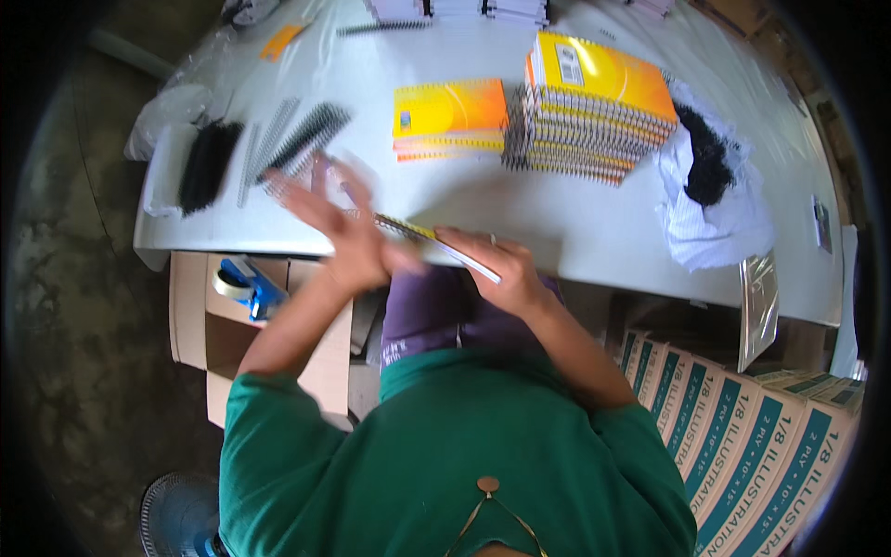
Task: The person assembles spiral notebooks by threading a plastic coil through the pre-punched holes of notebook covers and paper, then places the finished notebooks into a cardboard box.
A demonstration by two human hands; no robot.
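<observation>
A thin notebook (469,259) is tilted nearly edge-on at the table's front edge, and my right hand (501,269) grips it, fingers on top. My left hand (343,232) is smeared by motion at the notebook's left end. Its fingers look spread, and I cannot make out anything held in them. Just beyond those fingers lie loose dark spiral binding coils (311,135), partly blurred. A short stack of yellow-orange notebooks (450,110) lies farther back. Right of it stands a taller stack of spiral-bound notebooks (599,111) with yellow covers.
A bundle of black coils (212,167) sits on the table's left. At the right, white wrapping (710,213) holds a black mass (707,158). Below the table are an open carton (195,316) with a blue tape dispenser (251,288), several cartons (733,418) and a fan (176,515).
</observation>
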